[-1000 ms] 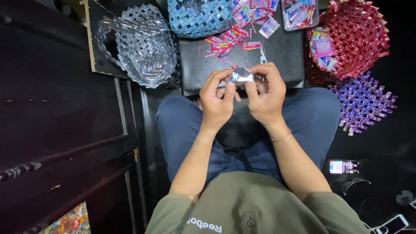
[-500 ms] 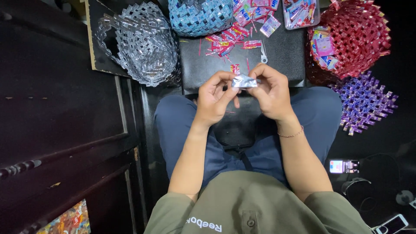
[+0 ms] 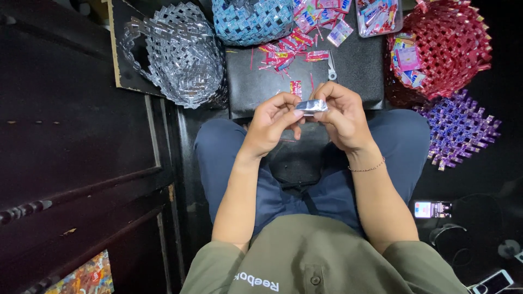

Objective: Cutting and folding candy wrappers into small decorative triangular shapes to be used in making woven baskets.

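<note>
Small silver foil wrapper (image 3: 311, 105), folded into a flat narrow strip, lying level, above the lap

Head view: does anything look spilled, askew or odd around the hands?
Mostly tidy. Loose red wrapper scraps lie scattered across the black board beside small scissors. Both the left hand and the right hand pinch one folded silver wrapper, nothing damaged.

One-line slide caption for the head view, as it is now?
Both hands, left hand and right hand, pinch a folded silver wrapper above a black board among woven baskets.
</note>
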